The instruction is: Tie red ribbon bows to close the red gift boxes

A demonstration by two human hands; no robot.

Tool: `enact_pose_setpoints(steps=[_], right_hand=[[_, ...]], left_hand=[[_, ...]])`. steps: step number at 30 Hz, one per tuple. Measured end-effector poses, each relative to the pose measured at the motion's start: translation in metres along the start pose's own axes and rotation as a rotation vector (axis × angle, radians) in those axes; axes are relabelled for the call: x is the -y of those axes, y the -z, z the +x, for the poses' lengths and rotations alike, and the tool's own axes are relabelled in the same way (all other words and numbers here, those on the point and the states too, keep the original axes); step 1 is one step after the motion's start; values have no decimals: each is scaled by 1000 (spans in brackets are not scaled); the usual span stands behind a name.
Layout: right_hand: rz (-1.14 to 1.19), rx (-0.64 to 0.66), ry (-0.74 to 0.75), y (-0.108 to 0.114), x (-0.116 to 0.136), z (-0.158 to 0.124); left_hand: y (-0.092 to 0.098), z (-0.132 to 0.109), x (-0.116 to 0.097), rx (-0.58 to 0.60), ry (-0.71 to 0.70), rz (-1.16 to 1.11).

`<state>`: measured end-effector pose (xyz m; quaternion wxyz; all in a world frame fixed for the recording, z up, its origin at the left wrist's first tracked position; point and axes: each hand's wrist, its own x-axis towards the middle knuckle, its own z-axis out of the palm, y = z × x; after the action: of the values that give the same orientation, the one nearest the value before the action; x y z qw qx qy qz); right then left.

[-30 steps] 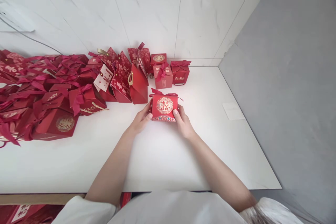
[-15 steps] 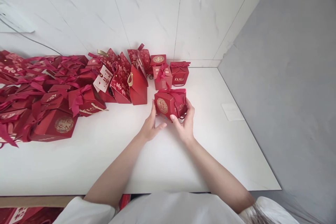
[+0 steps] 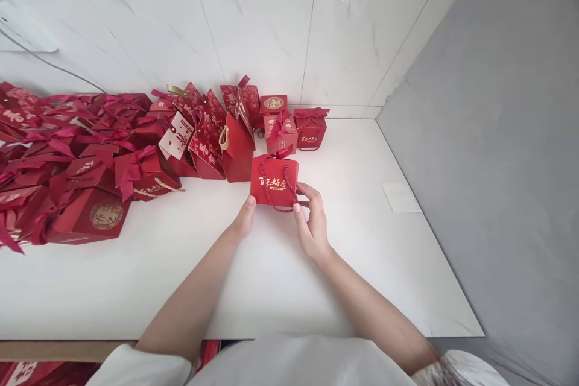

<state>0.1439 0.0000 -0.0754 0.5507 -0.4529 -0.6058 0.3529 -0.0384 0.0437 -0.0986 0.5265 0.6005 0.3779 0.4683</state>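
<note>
A red gift box [image 3: 274, 181] with gold lettering, a twisted red cord handle and a ribbon on top is held between both hands at the middle of the view. My left hand [image 3: 245, 217] grips its lower left corner, its fingers mostly hidden behind the box. My right hand [image 3: 313, 220] holds the right side, thumb at the lower right corner beside the cord. Just behind stand a small red box with a ribbon [image 3: 280, 132] and another ribboned red box [image 3: 310, 130].
Many red ribboned boxes [image 3: 106, 214] crowd the left of the white table [image 3: 362, 265]. Several taller red bags [image 3: 239, 151] stand left of the held box. A white square [image 3: 401, 197] lies near the table's right edge. A tiled wall [image 3: 262, 24] rises behind.
The held box has moved left and turned, so its lettered front and cord handle now face me instead of the round gold emblem. Both hands have shifted with it.
</note>
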Motion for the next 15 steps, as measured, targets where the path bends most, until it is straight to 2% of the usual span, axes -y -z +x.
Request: enact_pose_setpoints(steps=[5,9,11,15], right_hand=[[13,-18,-36,4,-8,6],[165,-1,-236,4,-16,10],[235,40,-296,3,-15,11],[250,67,-285,5,-9,10]], left_hand=[[2,-1,3,-26,103,-31],[-4,-1,-1,-75,152,-182],[-7,-1,-3,-32,223,-241],[-5,1,-4,59,392,-319]])
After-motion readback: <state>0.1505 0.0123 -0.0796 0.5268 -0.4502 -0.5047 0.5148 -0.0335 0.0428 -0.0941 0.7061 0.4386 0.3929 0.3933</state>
